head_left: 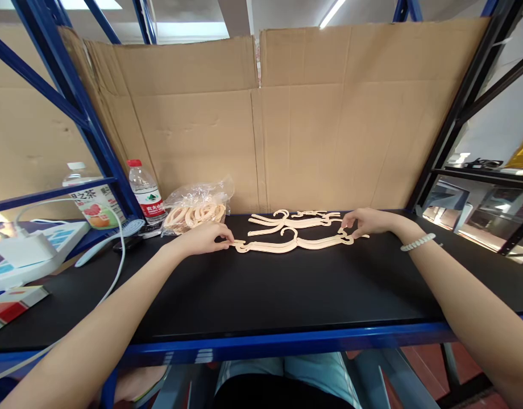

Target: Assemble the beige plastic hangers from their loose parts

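A beige plastic clothes hanger (273,247) lies flat on the black tabletop, its small hook curling up at the middle. My left hand (207,237) pinches its left tip between thumb and fingers. At the opposite end, my right hand (367,221) has closed on the hanger's right tip, near a ring-shaped part. Just behind lies another beige hanger (302,223), with smaller loose beige pieces (310,213) at its back. Next to my left hand sits a clear plastic bag (197,207) full of beige ring-shaped parts.
On the left stand a red-capped water bottle (146,193) and a larger drink bottle (93,199). A white power strip (35,250), its cable, a light-blue brush (110,241) and a small box (14,307) lie there too. Cardboard (304,125) walls the back; blue metal posts frame the sides.
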Tool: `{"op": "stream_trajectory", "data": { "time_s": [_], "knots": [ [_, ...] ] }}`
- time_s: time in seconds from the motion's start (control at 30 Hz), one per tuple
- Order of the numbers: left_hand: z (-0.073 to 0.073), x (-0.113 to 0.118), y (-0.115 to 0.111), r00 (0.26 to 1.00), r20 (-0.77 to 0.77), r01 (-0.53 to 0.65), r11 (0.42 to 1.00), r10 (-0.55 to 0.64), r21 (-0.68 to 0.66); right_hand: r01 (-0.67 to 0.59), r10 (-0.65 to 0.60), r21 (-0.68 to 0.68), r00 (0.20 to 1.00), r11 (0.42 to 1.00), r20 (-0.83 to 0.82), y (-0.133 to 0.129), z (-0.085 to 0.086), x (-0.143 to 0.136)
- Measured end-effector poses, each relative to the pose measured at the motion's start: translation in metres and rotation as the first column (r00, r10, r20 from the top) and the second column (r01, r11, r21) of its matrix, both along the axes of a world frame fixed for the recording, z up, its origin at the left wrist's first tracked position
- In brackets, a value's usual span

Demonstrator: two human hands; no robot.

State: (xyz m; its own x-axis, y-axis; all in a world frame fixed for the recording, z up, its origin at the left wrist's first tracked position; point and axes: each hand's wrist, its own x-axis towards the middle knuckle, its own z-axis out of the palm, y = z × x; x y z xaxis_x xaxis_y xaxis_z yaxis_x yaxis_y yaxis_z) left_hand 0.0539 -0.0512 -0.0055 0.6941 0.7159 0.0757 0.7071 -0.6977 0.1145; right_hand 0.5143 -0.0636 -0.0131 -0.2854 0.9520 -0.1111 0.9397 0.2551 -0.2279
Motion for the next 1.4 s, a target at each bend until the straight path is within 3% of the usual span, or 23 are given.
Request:
{"op": "stream_trajectory", "data": {
  "time_s": [0.27,0.6,0.9,1.17,1.4],
  "knots": [
    [-0.003,0.001,0.0,0.998,-0.058,-0.025,1.0,0.026,0.006,0.06,-0.062,-0.076,0.998,0.995,-0.03,0.003,0.0,0.021],
    [-0.004,0.003,-0.002,0.997,-0.071,-0.002,1.0,0.003,0.009,0.07,-0.075,-0.125,0.997,0.99,-0.034,0.004,-0.009,0.011],
    [-0.011,0.001,0.003,0.998,-0.046,0.039,0.999,-0.038,0.019,0.078,-0.078,-0.029,0.997,0.997,-0.003,0.008,-0.015,0.007],
    [-0.013,0.001,0.007,1.0,-0.021,0.002,0.999,-0.001,0.035,0.074,-0.075,-0.049,0.997,0.996,-0.022,0.018,-0.024,0.014],
    [-0.016,-0.003,0.013,1.0,-0.016,0.008,0.998,-0.007,0.068,0.082,-0.082,0.021,0.996,0.996,-0.025,0.02,-0.028,0.018]
  ]
}}
